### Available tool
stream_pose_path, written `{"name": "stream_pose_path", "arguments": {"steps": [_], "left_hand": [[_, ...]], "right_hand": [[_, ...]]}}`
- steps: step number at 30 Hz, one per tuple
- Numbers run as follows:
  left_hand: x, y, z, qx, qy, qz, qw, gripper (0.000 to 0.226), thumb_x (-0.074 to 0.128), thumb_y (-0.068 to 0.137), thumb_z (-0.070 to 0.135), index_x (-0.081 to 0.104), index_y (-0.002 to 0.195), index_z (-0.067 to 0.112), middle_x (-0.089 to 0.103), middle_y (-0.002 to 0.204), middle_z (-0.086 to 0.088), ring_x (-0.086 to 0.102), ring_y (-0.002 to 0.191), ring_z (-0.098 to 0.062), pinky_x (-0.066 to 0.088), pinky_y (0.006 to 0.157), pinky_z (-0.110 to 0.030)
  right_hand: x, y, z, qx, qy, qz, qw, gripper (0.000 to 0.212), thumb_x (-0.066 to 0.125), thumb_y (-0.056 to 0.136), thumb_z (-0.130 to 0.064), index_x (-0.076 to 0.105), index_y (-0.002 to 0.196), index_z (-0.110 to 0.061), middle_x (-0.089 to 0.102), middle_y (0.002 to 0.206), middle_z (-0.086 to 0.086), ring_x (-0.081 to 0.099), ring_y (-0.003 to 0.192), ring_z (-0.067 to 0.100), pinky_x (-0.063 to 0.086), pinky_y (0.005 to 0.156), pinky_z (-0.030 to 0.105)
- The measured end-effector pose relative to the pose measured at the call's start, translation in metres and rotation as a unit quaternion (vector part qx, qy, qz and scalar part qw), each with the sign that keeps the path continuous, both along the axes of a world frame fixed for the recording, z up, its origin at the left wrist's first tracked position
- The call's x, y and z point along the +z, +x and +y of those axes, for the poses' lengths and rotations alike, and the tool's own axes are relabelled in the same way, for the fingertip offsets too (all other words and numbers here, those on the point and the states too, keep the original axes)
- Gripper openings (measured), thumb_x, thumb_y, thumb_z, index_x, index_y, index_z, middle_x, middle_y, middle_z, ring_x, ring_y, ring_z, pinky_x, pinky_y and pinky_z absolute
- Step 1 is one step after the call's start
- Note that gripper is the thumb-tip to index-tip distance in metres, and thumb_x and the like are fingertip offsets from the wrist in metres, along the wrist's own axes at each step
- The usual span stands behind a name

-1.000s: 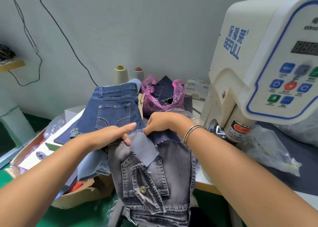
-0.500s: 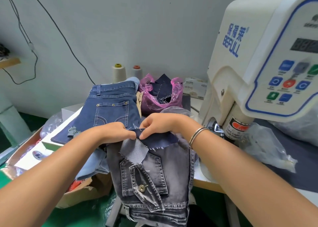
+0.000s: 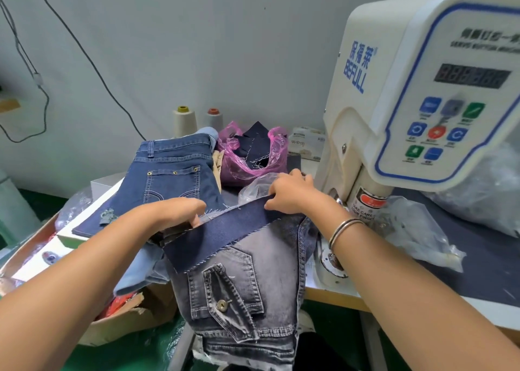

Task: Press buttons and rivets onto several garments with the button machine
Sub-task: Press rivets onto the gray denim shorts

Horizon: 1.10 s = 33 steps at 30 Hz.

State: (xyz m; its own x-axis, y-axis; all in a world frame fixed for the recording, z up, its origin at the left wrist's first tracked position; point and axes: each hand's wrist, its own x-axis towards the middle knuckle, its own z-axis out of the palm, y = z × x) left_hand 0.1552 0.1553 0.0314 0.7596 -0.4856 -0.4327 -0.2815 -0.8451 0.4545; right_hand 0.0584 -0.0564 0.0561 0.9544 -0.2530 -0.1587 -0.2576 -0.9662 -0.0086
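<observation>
Under my hands lay a dark navy strip [image 3: 222, 237] on faded grey denim [image 3: 253, 292]; beyond them, blue jeans [image 3: 168, 179] and a pink bag [image 3: 247, 159].

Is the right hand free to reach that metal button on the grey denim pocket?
Probably not yet: the right hand pinches the dark blue denim strip, though the metal button lies uncovered below it.

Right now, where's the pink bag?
Head view, center back: the pink bag sits behind the right hand, between the blue jeans and the button machine.
</observation>
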Motion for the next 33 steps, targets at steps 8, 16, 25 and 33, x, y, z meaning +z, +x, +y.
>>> {"name": "stream_pose_path", "arguments": {"steps": [8, 16, 25, 33], "left_hand": [[-0.004, 0.010, 0.033, -0.157, -0.016, -0.028, 0.987, 0.022, 0.063, 0.092, 0.024, 0.045, 0.080, 0.020, 0.050, 0.079, 0.005, 0.044, 0.071, -0.010, 0.038, 0.071, -0.030], [-0.011, 0.014, 0.055, -0.127, -0.213, 0.132, 0.960, 0.014, 0.063, 0.090, 0.003, 0.052, 0.096, 0.008, 0.070, 0.083, 0.006, 0.061, 0.075, -0.006, 0.047, 0.066, -0.016], [0.005, -0.006, 0.041, -0.210, -0.112, -0.004, 0.971, 0.014, 0.068, 0.089, 0.017, 0.070, 0.087, 0.030, 0.073, 0.086, 0.014, 0.067, 0.080, -0.003, 0.051, 0.075, -0.018], [0.053, -0.058, 0.024, -0.333, -0.110, 0.133, 0.927, 0.008, 0.070, 0.081, 0.049, 0.070, 0.083, 0.042, 0.065, 0.100, 0.016, 0.061, 0.099, -0.005, 0.045, 0.089, -0.022]], "right_hand": [[-0.012, -0.013, 0.009, -0.019, 0.014, -0.099, 0.995, 0.031, 0.036, 0.097, -0.030, 0.055, 0.076, -0.018, 0.052, 0.102, 0.003, 0.042, 0.107, 0.025, 0.024, 0.087, 0.041], [-0.041, -0.079, 0.016, 0.070, 0.025, -0.371, 0.926, 0.018, 0.069, 0.084, -0.024, 0.069, 0.099, -0.015, 0.069, 0.090, -0.001, 0.059, 0.091, 0.025, 0.036, 0.083, 0.035], [-0.059, -0.140, 0.016, 0.108, 0.086, -0.426, 0.894, 0.022, 0.072, 0.083, -0.026, 0.059, 0.073, -0.011, 0.053, 0.078, -0.001, 0.048, 0.077, 0.016, 0.041, 0.071, 0.025], [-0.050, -0.225, 0.014, -0.033, 0.473, -0.437, 0.764, 0.012, 0.059, 0.084, -0.044, 0.055, 0.076, -0.035, 0.049, 0.057, -0.011, 0.048, 0.053, 0.000, 0.038, 0.050, 0.020]]}}
